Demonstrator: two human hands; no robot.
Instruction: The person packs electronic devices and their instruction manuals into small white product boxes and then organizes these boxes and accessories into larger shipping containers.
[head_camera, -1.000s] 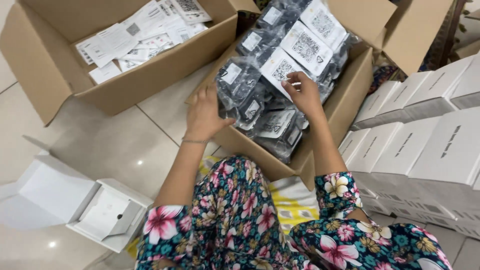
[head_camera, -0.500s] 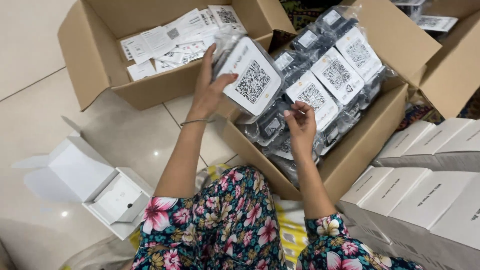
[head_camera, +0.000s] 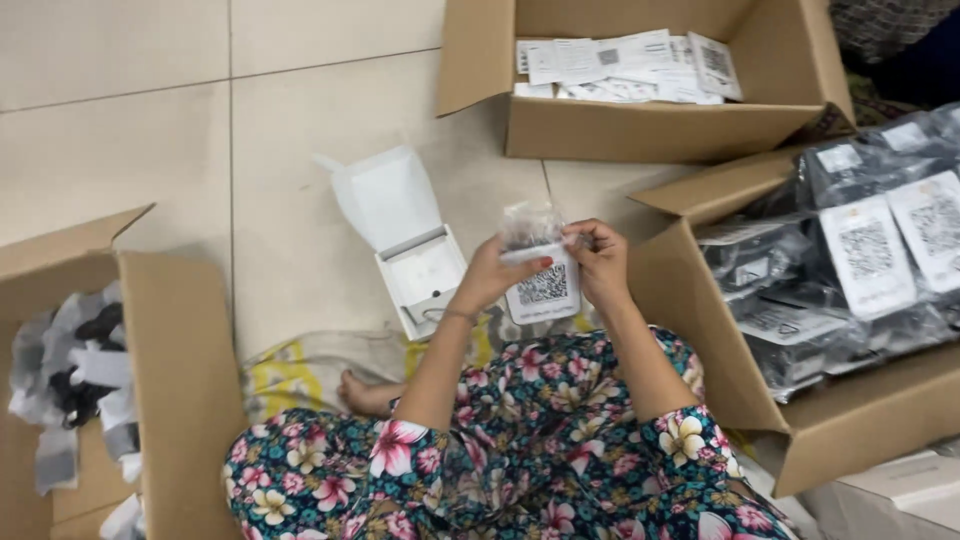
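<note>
A brown cardboard box of black bagged packets (head_camera: 850, 420) stands at my right, an open white hinged carton (head_camera: 415, 250) on the tiled floor ahead. Above my lap, my left hand (head_camera: 490, 275) and right hand (head_camera: 598, 262) pinch a clear plastic bag with a white label (head_camera: 540, 270) by its top corners.

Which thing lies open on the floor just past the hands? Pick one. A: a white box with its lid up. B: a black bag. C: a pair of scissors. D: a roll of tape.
A: the white box sits on the tiles with its lid raised, just beyond the left hand and right hand, which hold a clear packet between them.
</note>
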